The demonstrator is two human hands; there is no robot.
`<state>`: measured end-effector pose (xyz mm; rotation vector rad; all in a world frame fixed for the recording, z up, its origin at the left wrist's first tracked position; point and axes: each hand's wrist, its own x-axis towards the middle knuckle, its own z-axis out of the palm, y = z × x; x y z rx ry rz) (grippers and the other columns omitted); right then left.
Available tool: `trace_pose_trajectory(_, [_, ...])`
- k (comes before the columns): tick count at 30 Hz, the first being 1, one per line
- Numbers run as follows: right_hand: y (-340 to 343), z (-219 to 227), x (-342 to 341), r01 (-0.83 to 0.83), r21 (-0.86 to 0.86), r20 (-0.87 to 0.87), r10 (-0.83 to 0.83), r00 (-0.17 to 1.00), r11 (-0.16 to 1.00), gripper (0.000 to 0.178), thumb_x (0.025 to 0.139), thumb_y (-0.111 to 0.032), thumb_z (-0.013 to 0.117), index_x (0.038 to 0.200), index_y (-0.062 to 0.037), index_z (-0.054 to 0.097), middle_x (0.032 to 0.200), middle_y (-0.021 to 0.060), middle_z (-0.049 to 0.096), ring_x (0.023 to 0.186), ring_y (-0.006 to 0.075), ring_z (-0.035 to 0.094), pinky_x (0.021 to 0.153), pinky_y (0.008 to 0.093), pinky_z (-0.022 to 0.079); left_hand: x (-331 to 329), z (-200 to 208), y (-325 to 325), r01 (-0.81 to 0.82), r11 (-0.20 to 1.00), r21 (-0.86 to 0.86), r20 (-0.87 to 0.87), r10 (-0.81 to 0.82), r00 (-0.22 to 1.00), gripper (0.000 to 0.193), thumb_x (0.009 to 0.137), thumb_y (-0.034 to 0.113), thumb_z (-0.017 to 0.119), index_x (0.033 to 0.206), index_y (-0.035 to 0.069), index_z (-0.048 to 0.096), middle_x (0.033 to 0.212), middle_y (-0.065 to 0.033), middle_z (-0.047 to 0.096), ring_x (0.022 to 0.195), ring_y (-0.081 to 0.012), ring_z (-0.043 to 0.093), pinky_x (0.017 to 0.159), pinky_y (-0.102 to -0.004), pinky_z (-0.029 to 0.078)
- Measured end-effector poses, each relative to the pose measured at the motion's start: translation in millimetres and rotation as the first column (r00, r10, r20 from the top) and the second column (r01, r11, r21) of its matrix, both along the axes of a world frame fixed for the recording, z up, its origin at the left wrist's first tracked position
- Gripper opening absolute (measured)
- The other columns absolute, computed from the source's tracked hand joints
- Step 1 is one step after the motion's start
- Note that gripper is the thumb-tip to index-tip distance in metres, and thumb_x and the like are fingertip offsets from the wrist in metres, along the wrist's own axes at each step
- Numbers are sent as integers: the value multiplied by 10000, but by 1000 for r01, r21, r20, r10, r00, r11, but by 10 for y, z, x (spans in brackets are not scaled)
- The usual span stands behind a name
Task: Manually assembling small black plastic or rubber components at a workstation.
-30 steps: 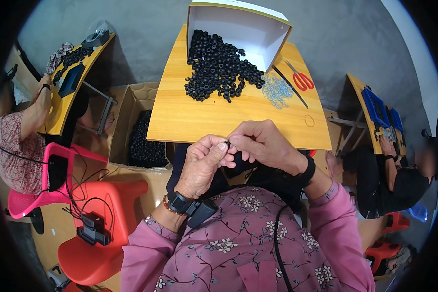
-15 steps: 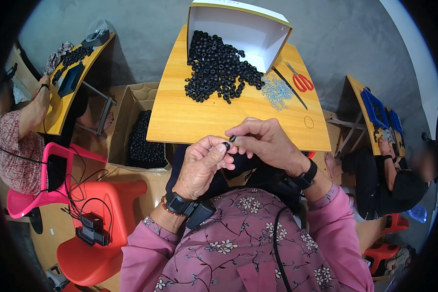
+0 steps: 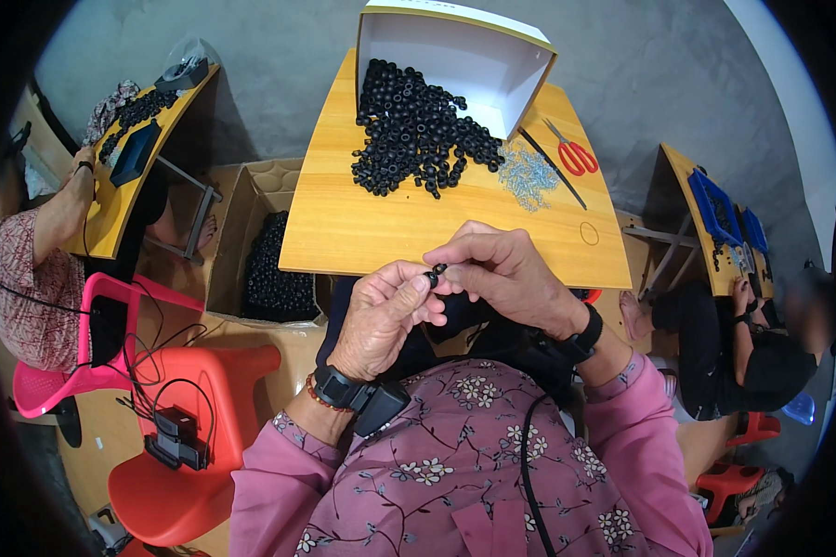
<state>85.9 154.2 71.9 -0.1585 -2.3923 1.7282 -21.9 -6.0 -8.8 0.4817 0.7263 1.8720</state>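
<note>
A: What stands at the far left?
B: A person in a red-and-white patterned top (image 3: pixel 35 302), at a table in the upper left, a bright pink plastic chair (image 3: pixel 37 388) just below. Then comes a glossy red plastic chair (image 3: pixel 200 381) at lower left, and above it an open brown cardboard box (image 3: pixel 223 246) with small black pieces inside.
A: And the left hand (image 3: pixel 381 311)?
B: Mid-frame, thumb and fingers pinched on a small, round black piece (image 3: pixel 432 279).
A: Above it?
B: A heap of small black ring-shaped pieces (image 3: pixel 409 130) on the yellow-brown wooden table (image 3: pixel 344 241), upper centre, spilling out of a white-lined box (image 3: pixel 464 60) tipped on its side.
A: The right hand (image 3: pixel 511 278)?
B: Right of centre, thumb and forefinger closed on a second small black piece (image 3: pixel 441 268), just beside the first; I can't tell whether the two touch.
A: Further right?
B: On the table, a scatter of tiny pale-blue, glinting bits (image 3: pixel 528 178), a thin black stick (image 3: pixel 555 169), red-handled metal scissors (image 3: pixel 577 158) and a thin brownish loop (image 3: pixel 589 233). At the right edge, a person in black (image 3: pixel 780 367) sits near a blue plastic tray (image 3: pixel 715 206).
</note>
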Motion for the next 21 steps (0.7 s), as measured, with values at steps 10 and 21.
trace_pose_trajectory(10, [-5,-32,0,-16,41,-11,17,1000,999,225,924,30,601,1114,-10,715,893,40,590,780,105,624,707,227,504,0,-16,8,-5,1000,0,3,5,1000,206,1008,163,591,1092,-23,619,1007,-131,699,794,-119,661,730,-297,592])
trace_pose_trajectory(21, [-29,-116,-15,44,337,-218,33,975,941,242,882,18,651,1095,-68,729,818,51,600,736,174,611,664,275,485,74,18,16,-73,997,-20,-5,73,997,138,999,162,607,1022,26,613,997,-128,679,793,-150,662,738,-320,577])
